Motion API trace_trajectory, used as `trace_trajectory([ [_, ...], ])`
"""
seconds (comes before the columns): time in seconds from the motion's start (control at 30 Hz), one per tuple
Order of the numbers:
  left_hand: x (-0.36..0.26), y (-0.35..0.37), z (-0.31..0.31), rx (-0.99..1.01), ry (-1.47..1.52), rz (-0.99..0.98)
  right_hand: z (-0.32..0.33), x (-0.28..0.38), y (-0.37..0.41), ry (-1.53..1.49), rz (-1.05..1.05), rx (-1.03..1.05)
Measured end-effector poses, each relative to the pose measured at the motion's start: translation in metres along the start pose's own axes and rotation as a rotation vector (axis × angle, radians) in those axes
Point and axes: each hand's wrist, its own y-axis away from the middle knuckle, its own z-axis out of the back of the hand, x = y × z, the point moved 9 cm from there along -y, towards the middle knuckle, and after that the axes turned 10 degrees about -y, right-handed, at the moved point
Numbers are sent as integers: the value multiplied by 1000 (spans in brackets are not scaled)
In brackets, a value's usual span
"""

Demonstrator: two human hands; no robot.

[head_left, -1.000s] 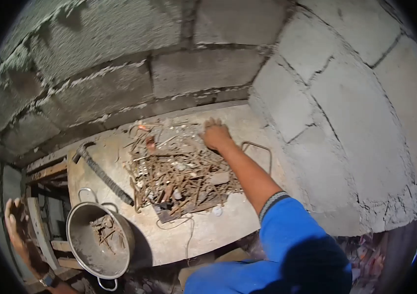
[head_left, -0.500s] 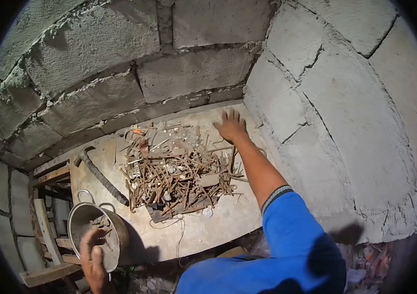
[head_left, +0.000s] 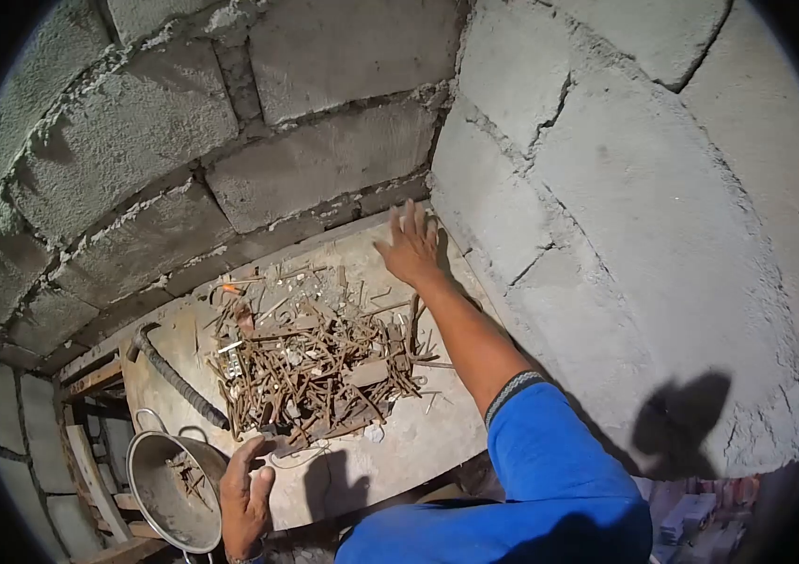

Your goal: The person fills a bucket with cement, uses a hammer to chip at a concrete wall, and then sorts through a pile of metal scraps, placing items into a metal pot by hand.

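A heap of rusty nails and metal scraps (head_left: 315, 362) lies spread over the board in front of me. Beyond its far right side, close to the wall corner, my right hand (head_left: 415, 254) is open with fingers spread and nothing in it. My left hand (head_left: 247, 498) is beside the right rim of a metal pot (head_left: 150, 489), thumb and fingers apart, holding nothing I can see. Some nails and scraps (head_left: 191, 477) sit inside the pot, which is tilted toward me. Left of the heap rests a hammer-like tool (head_left: 178, 381) with a dark ridged handle.
The pale board (head_left: 437, 442) meets a rough block wall (head_left: 324, 160) at the back and another wall (head_left: 606, 235) on the right. A wooden frame (head_left: 94, 479) stands at the left. A small orange piece (head_left: 230, 289) lies at the heap's far edge.
My left hand has moved from over the pot to its right side, nearer the heap. My right hand stays near the corner, seemingly raised a little. The view has shifted rightward.
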Motion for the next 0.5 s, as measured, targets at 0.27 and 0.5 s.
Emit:
trace_trajectory([
  [0.27,-1,-28,-8,-32,-121,-93,-26,-20,8,101,-136,284],
  [0.5,-4,-19,-5,-204,-395,-275,-26,-21,9,135,-135,271],
])
